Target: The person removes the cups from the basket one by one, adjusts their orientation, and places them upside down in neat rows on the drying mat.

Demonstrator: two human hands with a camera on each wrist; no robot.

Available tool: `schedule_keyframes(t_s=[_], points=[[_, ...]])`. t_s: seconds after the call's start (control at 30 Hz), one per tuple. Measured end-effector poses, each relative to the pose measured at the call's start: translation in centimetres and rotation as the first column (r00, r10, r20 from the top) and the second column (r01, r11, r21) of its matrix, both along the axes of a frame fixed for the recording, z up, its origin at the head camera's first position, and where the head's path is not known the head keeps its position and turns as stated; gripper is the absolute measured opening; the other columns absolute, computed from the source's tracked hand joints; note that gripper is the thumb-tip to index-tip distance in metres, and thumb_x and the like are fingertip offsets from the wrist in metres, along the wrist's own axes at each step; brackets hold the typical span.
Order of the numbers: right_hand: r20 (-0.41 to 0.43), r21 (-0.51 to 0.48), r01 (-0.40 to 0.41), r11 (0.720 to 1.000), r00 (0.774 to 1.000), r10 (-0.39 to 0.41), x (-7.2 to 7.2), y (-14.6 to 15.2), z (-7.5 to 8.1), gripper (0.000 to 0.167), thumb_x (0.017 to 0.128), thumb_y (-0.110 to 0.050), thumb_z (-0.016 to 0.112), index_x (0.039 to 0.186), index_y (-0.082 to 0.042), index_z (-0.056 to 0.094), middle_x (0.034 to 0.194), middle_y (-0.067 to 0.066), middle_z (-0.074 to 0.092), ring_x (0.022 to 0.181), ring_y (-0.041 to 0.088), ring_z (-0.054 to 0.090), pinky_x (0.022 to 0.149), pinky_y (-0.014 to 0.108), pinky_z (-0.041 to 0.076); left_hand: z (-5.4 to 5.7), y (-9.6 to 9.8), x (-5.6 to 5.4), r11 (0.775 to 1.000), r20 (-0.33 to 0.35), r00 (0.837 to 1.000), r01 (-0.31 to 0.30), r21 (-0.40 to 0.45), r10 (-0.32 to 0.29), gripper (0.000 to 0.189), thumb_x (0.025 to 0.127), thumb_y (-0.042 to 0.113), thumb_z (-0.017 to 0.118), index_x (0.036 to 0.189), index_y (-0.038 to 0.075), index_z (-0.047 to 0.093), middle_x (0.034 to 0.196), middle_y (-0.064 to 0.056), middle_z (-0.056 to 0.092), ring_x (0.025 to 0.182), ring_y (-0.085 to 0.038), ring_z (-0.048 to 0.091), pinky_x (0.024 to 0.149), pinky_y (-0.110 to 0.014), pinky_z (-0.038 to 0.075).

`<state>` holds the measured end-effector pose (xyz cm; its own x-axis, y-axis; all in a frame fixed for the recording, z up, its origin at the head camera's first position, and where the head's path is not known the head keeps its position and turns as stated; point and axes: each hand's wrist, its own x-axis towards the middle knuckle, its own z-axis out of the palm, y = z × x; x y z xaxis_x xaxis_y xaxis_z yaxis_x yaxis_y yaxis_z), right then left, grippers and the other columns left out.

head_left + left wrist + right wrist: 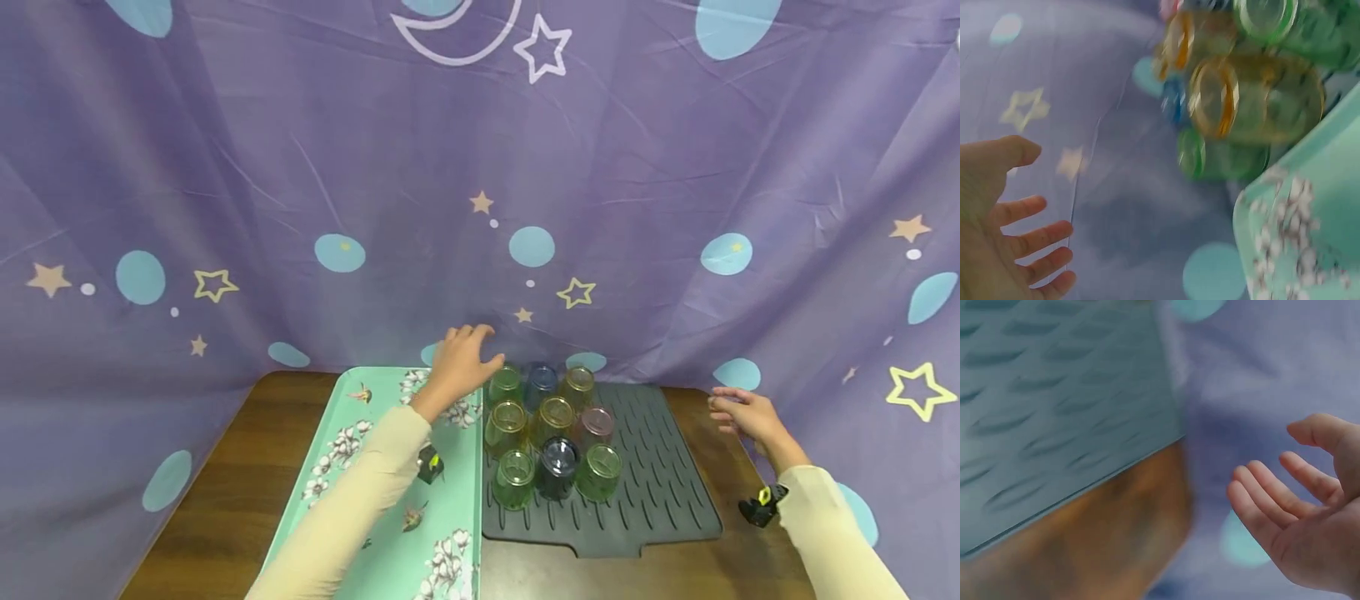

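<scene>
My left hand (463, 360) is raised over the back right part of the tray, fingers spread and holding nothing. Nearest to it is a green glass (506, 384) in the back row. Several upside-down glasses stand in rows on the dark drying mat: a blue glass (541, 382), yellow glasses (506, 427), a pink glass (597, 424), a dark blue glass (558, 467) and green glasses (599, 472). In the left wrist view the thumb and fingers are well apart. My right hand (746, 413) hovers beyond the mat's right side, fingers loosely bent around nothing.
A mint-green tray (390, 521) with a cotton-flower print lies left of the drying mat (660, 500), edge to edge with it. Both rest on a brown wooden table (225, 500). A purple curtain (420, 167) with stars hangs right behind the table.
</scene>
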<state>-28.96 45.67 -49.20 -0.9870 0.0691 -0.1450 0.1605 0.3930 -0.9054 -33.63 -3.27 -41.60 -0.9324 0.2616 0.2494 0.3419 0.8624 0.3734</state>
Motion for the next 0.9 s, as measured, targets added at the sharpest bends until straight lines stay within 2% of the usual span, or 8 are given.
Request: schedule_keyframes(t_s=[0.17, 0.27, 0.37, 0.43, 0.5, 0.6, 0.77, 0.9], points=[[-0.195, 0.017, 0.039, 0.999, 0.980, -0.035, -0.6, -3.0, 4.8, 0.042, 0.102, -0.028, 0.063, 0.139, -0.010, 0.054, 0.090, -0.032, 0.064, 0.083, -0.013, 0.064, 0.073, 0.017, 0.058, 0.8, -3.8, -0.3, 0.987, 0.029, 0.998, -0.054, 0.154, 0.050, 0.054, 0.098, 0.043, 0.064, 0.143, 0.014, 0.056, 0.138, -0.015, 0.061, 0.126, -0.040, 0.053, 0.102, -0.056, 0.046], [-0.281, 0.042, 0.033, 0.999, 0.959, -0.020, -0.6, -5.5, 7.2, 0.052, 0.101, -0.030, 0.064, 0.147, -0.008, 0.050, 0.100, -0.030, 0.064, 0.089, -0.015, 0.062, 0.075, 0.014, 0.056, 1.0, -5.1, 0.1, 0.980, 0.064, 0.997, -0.050, 0.194, 0.039, 0.056, 0.099, 0.044, 0.062, 0.145, 0.014, 0.053, 0.141, -0.016, 0.059, 0.128, -0.040, 0.051, 0.101, -0.057, 0.046], [-0.324, 0.106, 0.013, 0.994, 0.946, 0.022, -0.8, -8.1, 8.9, 0.065, 0.102, -0.034, 0.063, 0.156, -0.006, 0.039, 0.123, -0.005, 0.068, 0.100, -0.013, 0.061, 0.081, 0.013, 0.055, 1.1, -5.7, 0.5, 0.975, 0.074, 0.997, -0.038, 0.217, 0.022, 0.056, 0.100, 0.044, 0.061, 0.147, 0.015, 0.052, 0.143, -0.015, 0.057, 0.129, -0.040, 0.049, 0.101, -0.058, 0.045], [-0.343, 0.136, -0.005, 0.991, 0.938, 0.052, -1.0, -9.8, 9.8, 0.069, 0.102, -0.035, 0.062, 0.158, -0.006, 0.034, 0.141, 0.013, 0.060, 0.115, 0.002, 0.064, 0.094, 0.024, 0.055, 1.2, -5.6, 0.5, 0.975, 0.058, 0.998, -0.028, 0.221, 0.016, 0.057, 0.100, 0.045, 0.060, 0.148, 0.015, 0.051, 0.144, -0.014, 0.056, 0.130, -0.039, 0.049, 0.102, -0.058, 0.045], [-0.362, 0.153, -0.022, 0.988, 0.929, 0.077, -1.2, -11.4, 10.4, 0.070, 0.102, -0.034, 0.062, 0.160, -0.009, 0.031, 0.153, 0.024, 0.047, 0.131, 0.023, 0.059, 0.106, 0.040, 0.052, 1.3, -5.4, 0.5, 0.974, 0.034, 0.999, -0.015, 0.226, 0.008, 0.059, 0.100, 0.047, 0.060, 0.149, 0.016, 0.050, 0.148, -0.012, 0.053, 0.134, -0.038, 0.047, 0.105, -0.059, 0.044], [-0.402, 0.160, -0.044, 0.986, 0.909, 0.106, -1.2, -13.7, 10.8, 0.072, 0.102, -0.030, 0.064, 0.161, -0.010, 0.028, 0.160, 0.025, 0.037, 0.146, 0.046, 0.039, 0.113, 0.063, 0.039, 1.4, -4.7, 0.6, 0.972, -0.010, 1.000, 0.010, 0.233, -0.008, 0.062, 0.100, 0.049, 0.059, 0.153, 0.020, 0.046, 0.155, -0.010, 0.048, 0.142, -0.038, 0.042, 0.112, -0.062, 0.039], [-0.435, 0.234, -0.064, 0.970, 0.885, 0.163, -1.6, -17.4, 10.3, 0.078, 0.099, -0.037, 0.066, 0.163, -0.019, 0.025, 0.168, 0.011, 0.027, 0.154, 0.038, 0.026, 0.120, 0.063, 0.029, 1.3, -4.0, 0.9, 0.965, -0.061, 0.997, 0.051, 0.258, -0.036, 0.068, 0.100, 0.051, 0.056, 0.160, 0.029, 0.034, 0.166, -0.010, 0.034, 0.152, -0.040, 0.029, 0.120, -0.066, 0.026], [-0.413, 0.299, -0.092, 0.950, 0.885, 0.215, -1.9, -19.8, 9.9, 0.082, 0.098, -0.047, 0.064, 0.164, -0.031, 0.018, 0.172, 0.003, 0.018, 0.158, 0.032, 0.017, 0.122, 0.065, 0.022, 1.1, -3.4, 0.8, 0.957, -0.087, 0.994, 0.081, 0.278, -0.059, 0.071, 0.100, 0.052, 0.055, 0.162, 0.033, 0.026, 0.170, -0.008, 0.025, 0.156, -0.040, 0.021, 0.122, -0.067, 0.018]])
